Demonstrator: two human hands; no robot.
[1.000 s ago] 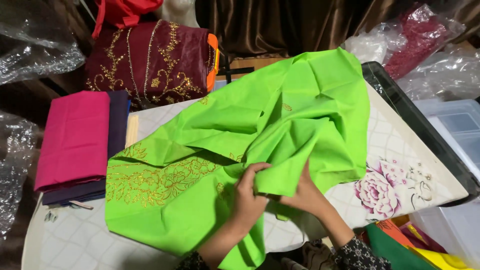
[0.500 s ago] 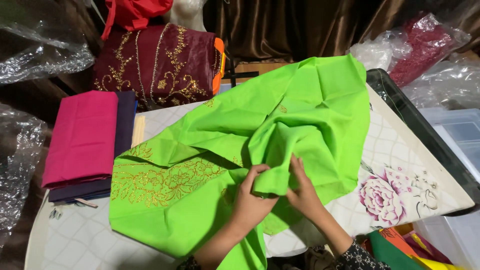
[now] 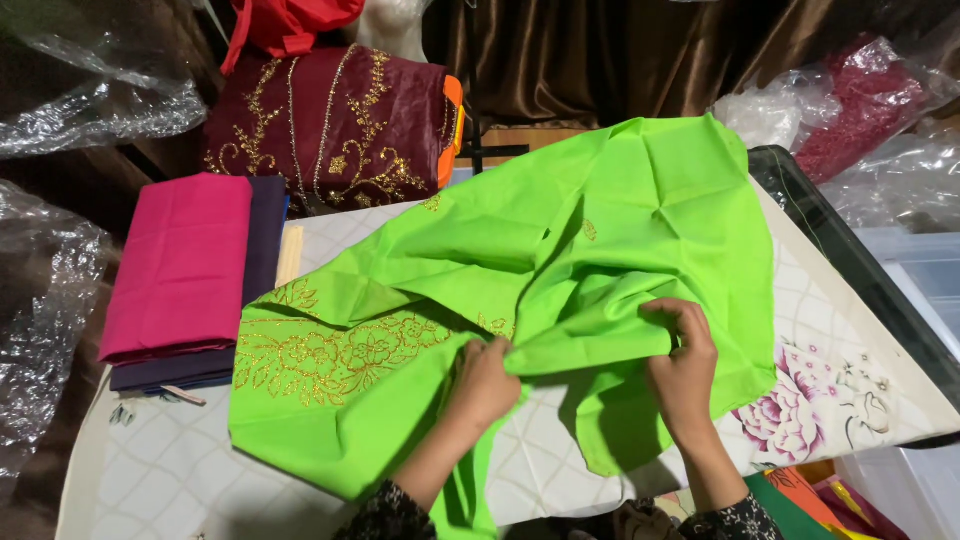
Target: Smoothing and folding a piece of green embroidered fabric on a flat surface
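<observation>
We pinch the green cloth (image 3: 560,260), spread across the bench (image 3: 180,470), along one edge: left hand (image 3: 487,380) and right hand (image 3: 685,365) both closed on it. Light, limp, best gripped at hems.

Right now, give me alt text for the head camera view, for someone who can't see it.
Two hands, left hand and right hand, pinch an edge of a bright green cloth with gold embroidery, spread over a white table. Folded pink fabric lies to the left; a maroon embroidered bundle sits behind.
</observation>
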